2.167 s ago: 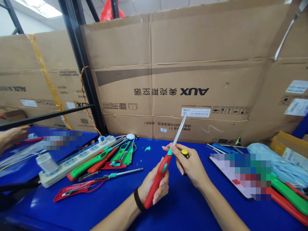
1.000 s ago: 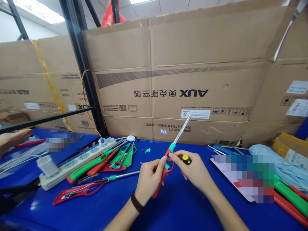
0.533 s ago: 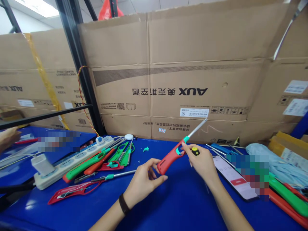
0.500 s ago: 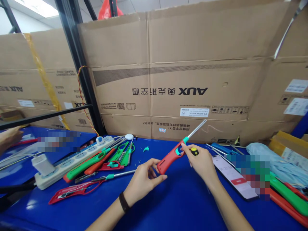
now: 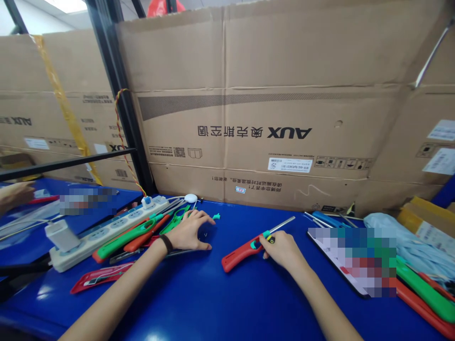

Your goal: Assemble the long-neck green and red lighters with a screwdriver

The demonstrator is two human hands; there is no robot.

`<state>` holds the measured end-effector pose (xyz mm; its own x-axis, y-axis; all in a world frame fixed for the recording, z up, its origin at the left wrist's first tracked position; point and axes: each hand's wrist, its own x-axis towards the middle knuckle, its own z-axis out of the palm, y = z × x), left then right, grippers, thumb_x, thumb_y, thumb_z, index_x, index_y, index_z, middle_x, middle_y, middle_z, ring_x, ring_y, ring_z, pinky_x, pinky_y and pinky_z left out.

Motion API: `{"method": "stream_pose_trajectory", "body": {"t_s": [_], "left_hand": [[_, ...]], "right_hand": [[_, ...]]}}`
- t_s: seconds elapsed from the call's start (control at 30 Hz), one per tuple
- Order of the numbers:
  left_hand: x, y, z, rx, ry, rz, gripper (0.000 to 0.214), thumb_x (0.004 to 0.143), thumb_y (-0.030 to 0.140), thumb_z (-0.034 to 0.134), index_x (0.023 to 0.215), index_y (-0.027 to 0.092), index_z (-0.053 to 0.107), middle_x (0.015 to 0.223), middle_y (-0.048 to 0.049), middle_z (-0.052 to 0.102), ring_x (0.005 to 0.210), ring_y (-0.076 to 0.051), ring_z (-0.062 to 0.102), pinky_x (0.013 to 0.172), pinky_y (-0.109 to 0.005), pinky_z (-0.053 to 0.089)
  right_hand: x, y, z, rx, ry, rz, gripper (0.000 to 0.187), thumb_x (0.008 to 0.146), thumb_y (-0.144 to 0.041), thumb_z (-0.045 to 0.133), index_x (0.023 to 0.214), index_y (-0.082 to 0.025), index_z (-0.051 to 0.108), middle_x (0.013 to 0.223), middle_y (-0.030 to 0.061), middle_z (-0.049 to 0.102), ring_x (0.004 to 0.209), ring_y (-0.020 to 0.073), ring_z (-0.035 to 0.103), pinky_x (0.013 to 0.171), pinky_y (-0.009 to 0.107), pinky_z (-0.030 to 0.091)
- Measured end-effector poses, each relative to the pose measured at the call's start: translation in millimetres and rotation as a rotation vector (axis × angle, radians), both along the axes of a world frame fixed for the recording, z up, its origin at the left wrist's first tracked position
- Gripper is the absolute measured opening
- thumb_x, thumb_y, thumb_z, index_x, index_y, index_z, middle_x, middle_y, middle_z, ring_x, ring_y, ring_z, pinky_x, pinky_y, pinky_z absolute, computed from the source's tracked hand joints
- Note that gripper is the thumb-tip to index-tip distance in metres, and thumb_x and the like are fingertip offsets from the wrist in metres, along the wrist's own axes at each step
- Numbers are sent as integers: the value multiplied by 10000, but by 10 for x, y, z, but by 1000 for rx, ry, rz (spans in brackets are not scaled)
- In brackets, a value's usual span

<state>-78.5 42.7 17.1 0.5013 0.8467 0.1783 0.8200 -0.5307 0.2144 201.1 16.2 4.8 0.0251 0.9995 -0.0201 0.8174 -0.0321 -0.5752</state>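
Observation:
My right hand (image 5: 282,248) grips a red gas lighter (image 5: 236,255) near its teal trigger; the metal tube points up and right. A black piece with a yellow end (image 5: 271,240) shows at the same fingers; its kind is hidden. My left hand (image 5: 190,232) is empty with fingers spread, above the table beside opened green lighter shells (image 5: 175,219), which it partly covers. Just beyond its fingertips lies a small green plastic piece (image 5: 216,216). An opened red lighter (image 5: 101,277) with its inner parts showing lies beneath my left forearm.
A white power strip (image 5: 103,232) with plugs runs along the left, beside green and orange lighters (image 5: 130,240). On the right lie a phone (image 5: 330,260), partly blurred, and more lighters (image 5: 426,293). Cardboard (image 5: 249,109) walls the back. Another person's hand (image 5: 14,196) is at far left.
My left hand has let go of the red lighter and moved left to the green shells. My right hand has lowered the lighter toward the table and tilted it flatter.

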Motion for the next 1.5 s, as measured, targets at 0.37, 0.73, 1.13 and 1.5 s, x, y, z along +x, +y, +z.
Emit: {"method": "stream_pose_trajectory", "body": {"t_s": [0.37,0.73,1.13,1.5], "left_hand": [[-132,78,-142,4,-80,118,343,801,536,565,791,207,660,835,-31,672,914,-254,557,947,-486,173],[-131,122,-247,3,-99,70,284,840,458,542,773,202,646,792,-22,677,867,-229,559,967,-466,175],[50,-72,-171,-73,-245,-157,292,912,424,470,820,180,601,760,-4,631,707,-147,522,749,-274,353],[177,-116,-201,141,-117,-244,172,961,286,445,860,186,543,853,-5,620,802,-171,496,764,-299,304]], "right_hand": [[-149,-68,-19,26,-89,100,443,859,-406,473,468,-220,564,513,47,664,528,184,637,482,239,379],[-153,-142,74,255,-111,247,208,839,-432,563,775,-252,647,854,24,683,778,207,643,600,251,385],[-93,-112,-51,115,-188,374,422,669,-497,732,1031,-296,652,992,28,605,879,236,624,666,280,424],[-102,-126,-19,104,-246,361,390,690,-491,722,1019,-291,657,977,29,609,879,243,626,668,284,425]]}}
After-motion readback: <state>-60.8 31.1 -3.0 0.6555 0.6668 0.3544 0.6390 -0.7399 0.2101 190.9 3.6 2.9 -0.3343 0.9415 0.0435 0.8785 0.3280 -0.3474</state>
